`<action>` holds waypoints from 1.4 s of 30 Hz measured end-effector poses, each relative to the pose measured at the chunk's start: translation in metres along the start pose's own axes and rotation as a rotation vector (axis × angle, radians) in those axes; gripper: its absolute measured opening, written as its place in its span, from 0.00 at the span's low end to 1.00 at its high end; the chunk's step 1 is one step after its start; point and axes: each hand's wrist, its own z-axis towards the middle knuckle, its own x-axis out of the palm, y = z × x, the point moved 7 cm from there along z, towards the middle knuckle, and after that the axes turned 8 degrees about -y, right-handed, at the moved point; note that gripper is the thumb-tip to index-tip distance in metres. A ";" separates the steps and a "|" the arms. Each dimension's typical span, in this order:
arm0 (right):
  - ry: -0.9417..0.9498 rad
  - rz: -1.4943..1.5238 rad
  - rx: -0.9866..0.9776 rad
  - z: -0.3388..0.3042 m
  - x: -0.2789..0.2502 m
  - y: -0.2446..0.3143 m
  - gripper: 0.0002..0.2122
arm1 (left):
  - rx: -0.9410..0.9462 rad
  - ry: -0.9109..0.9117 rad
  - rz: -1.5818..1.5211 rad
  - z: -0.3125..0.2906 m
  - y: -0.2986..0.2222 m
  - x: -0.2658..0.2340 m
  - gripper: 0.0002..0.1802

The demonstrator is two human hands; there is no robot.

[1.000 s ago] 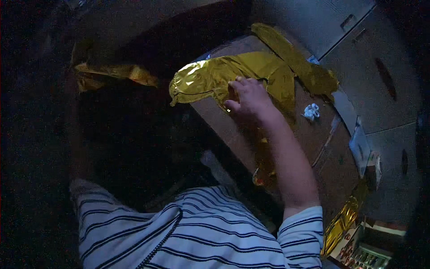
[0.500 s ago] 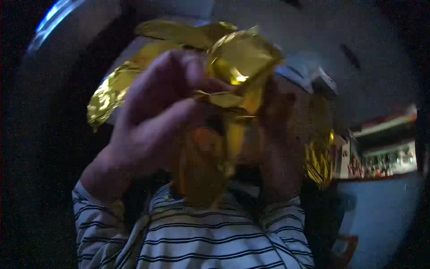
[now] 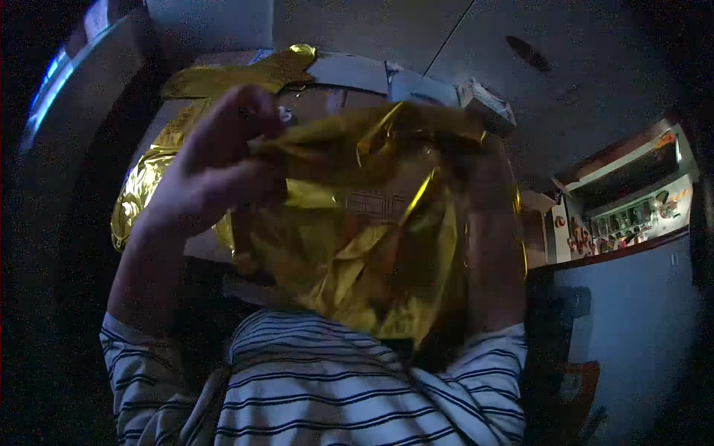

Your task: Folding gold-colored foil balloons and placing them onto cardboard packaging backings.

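Note:
A limp, crinkled, partly see-through gold foil balloon (image 3: 357,267) is spread between my hands in front of my chest. My left hand (image 3: 212,167) pinches its upper left edge with thumb and fingers. At its right edge is my right hand (image 3: 483,160), dark and blurred, its fingers mostly hidden; the foil is drawn out taut toward it. Printed brown cardboard shows behind the foil. Beyond my left hand, a shiny wrinkled gold foil piece (image 3: 145,182) lies on the table, and a flatter gold foil piece (image 3: 238,79) rests at the far side.
A small white box (image 3: 487,102) sits at the table's far right corner. To the right stand a blue-grey counter (image 3: 632,305) and a lit shelf (image 3: 636,219) with glassware. An orange-brown object (image 3: 580,386) is low at the right. A dark oval (image 3: 528,53) marks the floor.
The foil balloon, bunched up before, is now opened out wide. My hands have moved apart, the left one to the left and the right one to the right. The view has shifted slightly.

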 end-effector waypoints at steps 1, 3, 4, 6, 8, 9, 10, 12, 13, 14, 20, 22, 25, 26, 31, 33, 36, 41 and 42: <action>0.063 -0.049 0.006 0.012 -0.013 0.001 0.27 | -0.108 0.014 0.128 -0.001 0.012 -0.009 0.30; 0.095 -0.347 0.128 0.026 -0.061 0.022 0.27 | -0.215 -0.018 0.205 0.016 0.031 -0.002 0.44; 0.142 -0.537 0.204 0.041 -0.075 0.013 0.26 | -0.140 0.010 0.390 0.020 0.056 -0.010 0.45; 0.287 -1.178 0.432 0.070 -0.120 -0.026 0.24 | -0.086 0.051 0.723 0.034 0.093 -0.016 0.46; 0.375 -1.566 0.577 0.084 -0.149 -0.051 0.23 | -0.229 0.009 1.026 0.039 0.094 -0.004 0.45; 0.387 -1.638 0.593 0.089 -0.148 -0.058 0.23 | -0.342 -0.035 1.174 0.040 0.090 -0.002 0.45; 0.411 -1.711 0.593 0.098 -0.148 -0.067 0.23 | -0.213 -0.020 1.338 0.043 0.096 -0.001 0.44; 0.306 -1.722 0.354 0.124 -0.170 -0.090 0.23 | 0.071 0.023 1.650 0.050 0.124 0.001 0.41; 0.246 -1.728 0.252 0.131 -0.185 -0.099 0.23 | 0.208 0.121 1.606 0.062 0.127 0.017 0.41; 0.174 -1.643 0.288 0.133 -0.198 -0.108 0.24 | 0.340 0.219 1.560 0.075 0.126 0.036 0.41; -0.228 -1.393 0.217 0.127 -0.189 -0.098 0.28 | 0.550 0.485 1.420 0.099 0.152 0.064 0.39; -0.409 -1.400 0.225 0.105 -0.201 -0.076 0.30 | 0.499 0.543 1.367 0.107 0.153 0.055 0.38; -0.255 -1.490 -0.088 0.063 -0.207 -0.070 0.27 | 0.403 0.512 1.216 0.113 0.154 0.044 0.37; -0.199 -1.483 -0.123 0.049 -0.204 -0.073 0.26 | 0.341 0.491 1.166 0.111 0.149 0.041 0.36; -0.540 -1.471 -0.020 -0.022 -0.287 -0.019 0.12 | 0.537 0.429 1.243 0.125 0.108 0.076 0.31; -0.767 -1.359 -0.066 -0.044 -0.383 -0.003 0.12 | 0.533 0.431 1.094 0.154 0.111 0.082 0.28; -0.888 -1.284 0.049 -0.028 -0.406 0.016 0.16 | 0.427 0.428 0.927 0.197 0.142 0.111 0.25; -0.981 -1.377 0.229 0.018 -0.409 0.009 0.18 | 0.692 0.511 0.918 0.265 0.180 0.214 0.19; -0.936 -1.440 0.304 0.024 -0.399 -0.001 0.18 | 1.017 0.543 1.010 0.264 0.190 0.229 0.17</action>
